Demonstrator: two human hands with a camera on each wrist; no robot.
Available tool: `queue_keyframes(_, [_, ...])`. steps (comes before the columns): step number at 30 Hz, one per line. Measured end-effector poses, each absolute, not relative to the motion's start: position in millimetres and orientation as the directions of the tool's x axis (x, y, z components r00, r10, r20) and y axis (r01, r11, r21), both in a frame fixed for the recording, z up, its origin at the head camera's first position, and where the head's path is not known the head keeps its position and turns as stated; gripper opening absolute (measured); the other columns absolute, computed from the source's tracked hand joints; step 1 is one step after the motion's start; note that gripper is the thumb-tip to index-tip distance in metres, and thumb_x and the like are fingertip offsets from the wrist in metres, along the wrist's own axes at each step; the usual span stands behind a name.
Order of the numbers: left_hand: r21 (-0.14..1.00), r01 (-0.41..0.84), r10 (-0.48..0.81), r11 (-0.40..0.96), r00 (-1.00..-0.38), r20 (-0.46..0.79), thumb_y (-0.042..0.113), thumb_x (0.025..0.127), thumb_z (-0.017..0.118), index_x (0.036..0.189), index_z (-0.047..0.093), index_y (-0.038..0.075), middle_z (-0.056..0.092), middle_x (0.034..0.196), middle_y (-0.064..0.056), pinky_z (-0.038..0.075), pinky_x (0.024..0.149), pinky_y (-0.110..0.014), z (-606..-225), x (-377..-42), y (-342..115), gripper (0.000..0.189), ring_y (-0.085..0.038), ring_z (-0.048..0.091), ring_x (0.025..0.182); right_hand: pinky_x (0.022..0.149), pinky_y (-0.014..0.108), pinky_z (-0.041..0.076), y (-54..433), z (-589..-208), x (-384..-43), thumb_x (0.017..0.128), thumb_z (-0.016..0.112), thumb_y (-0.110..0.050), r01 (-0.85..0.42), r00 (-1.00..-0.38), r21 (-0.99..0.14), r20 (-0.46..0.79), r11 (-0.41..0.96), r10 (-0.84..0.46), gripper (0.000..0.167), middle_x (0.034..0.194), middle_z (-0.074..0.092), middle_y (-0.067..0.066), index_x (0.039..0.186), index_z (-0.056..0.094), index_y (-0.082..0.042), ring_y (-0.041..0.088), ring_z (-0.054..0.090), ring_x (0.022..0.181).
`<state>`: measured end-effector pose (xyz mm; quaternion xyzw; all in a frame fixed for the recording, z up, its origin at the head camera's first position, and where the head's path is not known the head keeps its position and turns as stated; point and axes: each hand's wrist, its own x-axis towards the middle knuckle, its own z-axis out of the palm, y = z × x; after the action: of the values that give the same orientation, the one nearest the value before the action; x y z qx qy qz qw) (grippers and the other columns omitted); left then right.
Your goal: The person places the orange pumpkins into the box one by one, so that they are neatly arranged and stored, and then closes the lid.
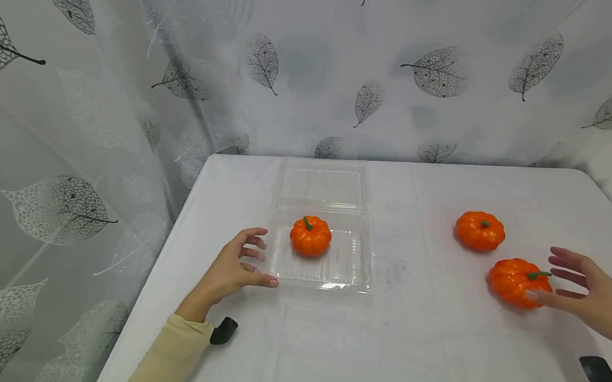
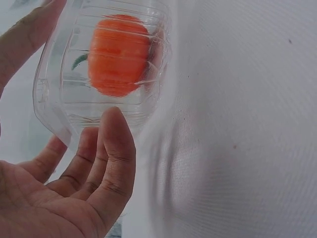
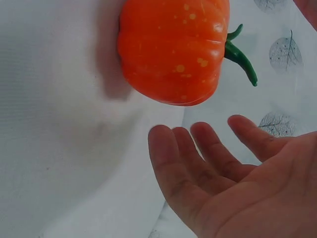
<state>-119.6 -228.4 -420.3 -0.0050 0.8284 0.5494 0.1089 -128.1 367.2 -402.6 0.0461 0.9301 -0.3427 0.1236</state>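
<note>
A clear plastic clamshell box [image 1: 350, 258] lies with its lid folded back, and a small orange pumpkin [image 1: 311, 237] with a green stem sits inside it. My left hand [image 1: 231, 270] is at the box's left side, thumb near the front corner and fingers loosely bent along the wall. In the left wrist view the pumpkin shows through the ribbed wall. To the right, my right hand [image 1: 589, 293] is spread beside a second pumpkin [image 1: 517, 283], its thumb overlapping that pumpkin in the head view. Nothing is gripped in either hand.
Behind the second pumpkin stands a third orange pumpkin [image 1: 480, 231]. The box's lid [image 1: 321, 183] lies flat toward the back edge of the white-covered table [image 1: 407, 349]. A leaf-patterned curtain [image 1: 303, 68] hangs behind and to the left. A black strap end shows by each wrist.
</note>
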Motion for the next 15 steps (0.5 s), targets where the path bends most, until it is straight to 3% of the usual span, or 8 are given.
queue_keyframes(9, [0.915, -0.117, 0.12, 0.386, -0.977, -0.175, 0.017, 0.064, 0.099, 0.148, 0.045, 0.019, 0.053, 0.132, -0.01, 0.054, 0.087, -0.039, -422.2, -119.4, -229.0, 0.1, -0.027, 0.056, 0.114, 0.089, 0.069, 0.044, 371.6, -408.7, -130.0, 0.09, 0.077, -0.039, 0.191, -0.936, -0.571, -0.351, 0.798, -0.027, 0.113, 0.142, 0.012, 0.048, 0.148, -0.001, 0.019, 0.066, 0.028, 0.119])
queue_keyframes(15, [0.916, -0.113, 0.12, 0.385, -0.978, -0.171, 0.019, 0.063, 0.099, 0.148, 0.045, 0.019, 0.053, 0.132, -0.011, 0.054, 0.087, -0.038, -422.1, -119.4, -228.9, 0.102, -0.027, 0.056, 0.114, 0.09, 0.073, 0.041, 370.4, -412.3, -129.7, 0.088, 0.076, -0.049, 0.199, -0.92, -0.551, -0.389, 0.811, -0.039, 0.117, 0.139, 0.012, 0.049, 0.147, 0.002, 0.021, 0.065, 0.027, 0.117])
